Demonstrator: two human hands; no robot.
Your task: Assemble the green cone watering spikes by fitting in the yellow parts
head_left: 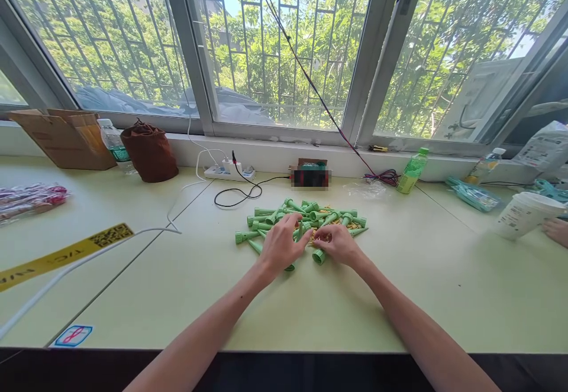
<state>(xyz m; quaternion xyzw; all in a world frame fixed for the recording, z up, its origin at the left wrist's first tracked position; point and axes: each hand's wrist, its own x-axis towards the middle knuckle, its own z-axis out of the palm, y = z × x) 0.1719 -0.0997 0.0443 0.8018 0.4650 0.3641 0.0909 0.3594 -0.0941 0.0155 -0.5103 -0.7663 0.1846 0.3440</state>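
Note:
A pile of several green cone-shaped plastic spikes (310, 211) lies on the pale green table (177, 285) in front of me, mixed with small yellow bits (352, 225). My left hand (281, 244) rests on the pile's near left side, fingers curled over one of the green spikes (298, 230). My right hand (339, 244) sits at the pile's near right side, fingers pinched together over the yellow bits. What they pinch is too small to make out. One green spike (318, 256) lies just under the right hand.
A power strip (228, 172) with black and white cables, a brown pouch (149, 151), a cardboard box (62, 135) and two bottles (412, 170) line the window sill. Packets (29, 198) lie far left. Another person's hand (557, 230) and a white cup (526, 213) are at far right.

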